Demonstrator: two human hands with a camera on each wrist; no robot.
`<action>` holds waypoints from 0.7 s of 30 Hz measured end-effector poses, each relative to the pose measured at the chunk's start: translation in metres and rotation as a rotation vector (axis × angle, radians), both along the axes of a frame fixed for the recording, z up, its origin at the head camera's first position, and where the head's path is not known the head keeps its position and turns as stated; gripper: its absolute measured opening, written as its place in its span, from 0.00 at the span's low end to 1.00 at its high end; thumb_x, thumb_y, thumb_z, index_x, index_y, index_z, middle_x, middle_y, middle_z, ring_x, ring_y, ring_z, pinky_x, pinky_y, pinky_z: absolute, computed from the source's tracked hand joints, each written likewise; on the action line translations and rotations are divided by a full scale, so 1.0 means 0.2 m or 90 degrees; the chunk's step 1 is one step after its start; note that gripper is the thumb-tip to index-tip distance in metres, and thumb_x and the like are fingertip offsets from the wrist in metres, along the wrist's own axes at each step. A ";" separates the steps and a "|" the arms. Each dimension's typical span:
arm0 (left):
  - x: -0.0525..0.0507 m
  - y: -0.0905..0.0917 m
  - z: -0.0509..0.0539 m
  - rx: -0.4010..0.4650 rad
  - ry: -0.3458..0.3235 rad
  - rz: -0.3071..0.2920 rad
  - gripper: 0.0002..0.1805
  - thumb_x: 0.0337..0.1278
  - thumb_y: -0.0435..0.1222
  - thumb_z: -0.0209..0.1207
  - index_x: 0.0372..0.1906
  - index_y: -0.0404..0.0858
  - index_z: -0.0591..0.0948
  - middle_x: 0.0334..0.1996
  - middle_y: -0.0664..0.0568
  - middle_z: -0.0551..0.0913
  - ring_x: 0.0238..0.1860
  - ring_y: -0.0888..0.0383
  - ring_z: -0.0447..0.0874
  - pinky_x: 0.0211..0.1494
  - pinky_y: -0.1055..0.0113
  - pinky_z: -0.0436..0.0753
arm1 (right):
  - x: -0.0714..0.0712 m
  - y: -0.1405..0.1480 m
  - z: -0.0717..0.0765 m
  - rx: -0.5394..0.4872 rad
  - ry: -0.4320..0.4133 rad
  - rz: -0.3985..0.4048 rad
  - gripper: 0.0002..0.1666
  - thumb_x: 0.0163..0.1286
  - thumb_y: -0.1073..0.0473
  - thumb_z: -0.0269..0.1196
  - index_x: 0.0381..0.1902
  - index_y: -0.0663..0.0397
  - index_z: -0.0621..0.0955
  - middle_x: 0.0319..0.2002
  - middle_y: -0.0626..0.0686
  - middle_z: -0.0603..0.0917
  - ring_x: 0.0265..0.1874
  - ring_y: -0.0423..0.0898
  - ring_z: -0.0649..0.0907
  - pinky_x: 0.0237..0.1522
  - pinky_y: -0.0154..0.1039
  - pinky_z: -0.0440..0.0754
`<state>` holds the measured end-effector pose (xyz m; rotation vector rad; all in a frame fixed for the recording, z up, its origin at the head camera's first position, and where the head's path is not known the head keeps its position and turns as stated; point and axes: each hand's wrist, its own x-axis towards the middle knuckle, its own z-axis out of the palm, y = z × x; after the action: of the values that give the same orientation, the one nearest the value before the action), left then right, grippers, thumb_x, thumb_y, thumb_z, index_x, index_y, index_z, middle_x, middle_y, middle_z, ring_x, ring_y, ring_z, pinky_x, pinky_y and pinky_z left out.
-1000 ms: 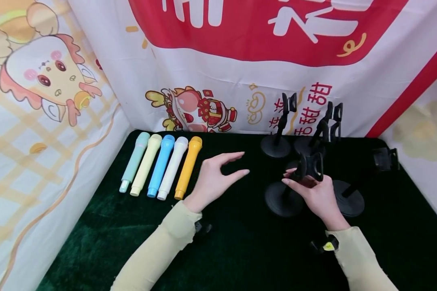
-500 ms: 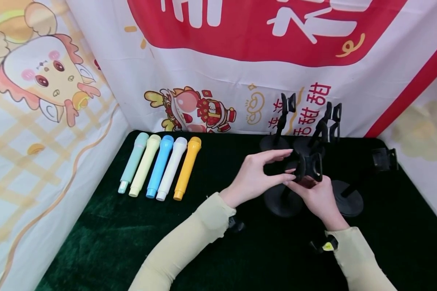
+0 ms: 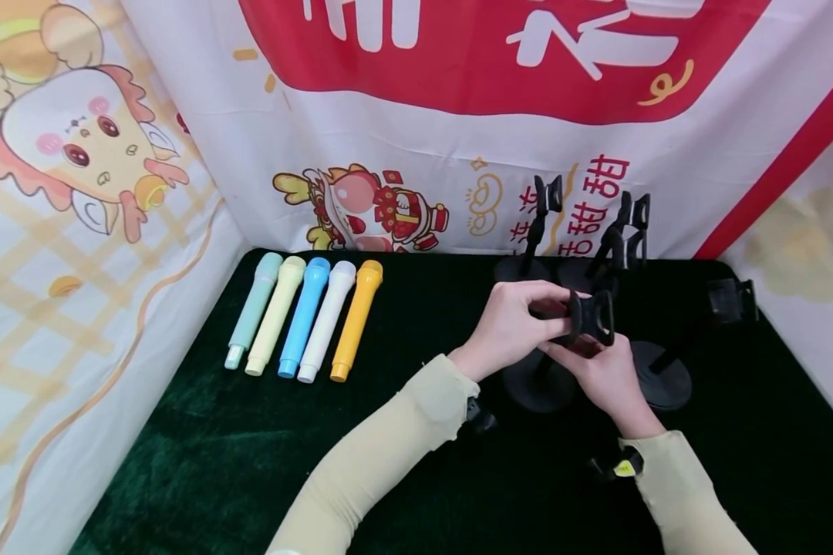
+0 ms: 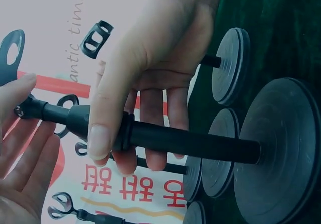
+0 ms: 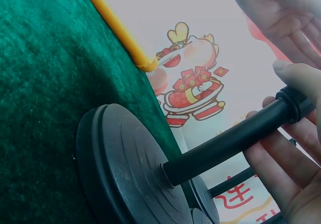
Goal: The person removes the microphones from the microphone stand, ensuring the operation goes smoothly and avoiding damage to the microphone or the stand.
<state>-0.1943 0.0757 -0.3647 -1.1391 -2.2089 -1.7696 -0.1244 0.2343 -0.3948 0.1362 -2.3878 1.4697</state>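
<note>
A black desktop microphone stand (image 3: 540,383) is between my two hands, its round base low over the green cloth and its clip (image 3: 585,316) at the top. My right hand (image 3: 614,378) grips the pole (image 5: 225,146), thumb on one side and fingers behind. Higher up, my left hand (image 3: 510,320) holds the joint (image 4: 35,108) just under the clip, between thumb and fingers. In the right wrist view, the left hand (image 5: 281,25) shows only partly, at the top right.
Other black microphone stands stand around: one at the back (image 3: 527,266), one or more beside it (image 3: 586,274), another at the right (image 3: 662,378). Several coloured microphones lie in a row at the left, the orange one (image 3: 357,320) nearest. A printed cloth (image 3: 389,131) hangs behind.
My left hand has moved right from beside the orange microphone to the stand and closed round the joint below its clip. The right hand has kept its grip on the pole.
</note>
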 end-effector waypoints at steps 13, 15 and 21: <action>-0.01 0.03 -0.01 0.014 0.119 0.021 0.07 0.54 0.27 0.73 0.37 0.37 0.88 0.35 0.54 0.86 0.34 0.73 0.81 0.41 0.78 0.81 | -0.08 0.10 -0.17 0.030 0.019 -0.013 0.17 0.61 0.61 0.77 0.47 0.58 0.87 0.34 0.51 0.88 0.31 0.38 0.85 0.34 0.27 0.80; -0.01 0.03 -0.02 0.027 0.123 0.017 0.07 0.54 0.27 0.73 0.37 0.37 0.87 0.35 0.54 0.87 0.34 0.72 0.81 0.42 0.77 0.81 | -0.09 0.09 -0.18 0.038 0.020 -0.019 0.15 0.61 0.62 0.77 0.45 0.58 0.87 0.31 0.51 0.87 0.27 0.40 0.83 0.32 0.28 0.79; -0.01 0.02 -0.03 0.037 0.098 -0.015 0.07 0.56 0.27 0.72 0.40 0.36 0.88 0.39 0.52 0.89 0.41 0.74 0.83 0.49 0.76 0.81 | -0.09 0.09 -0.17 0.039 0.022 -0.012 0.24 0.61 0.64 0.76 0.56 0.59 0.84 0.44 0.57 0.87 0.34 0.37 0.85 0.36 0.27 0.81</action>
<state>-0.1968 0.0796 -0.3705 -1.2477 -2.0516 -1.6816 -0.1424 0.2516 -0.4286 0.1509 -2.4010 1.3758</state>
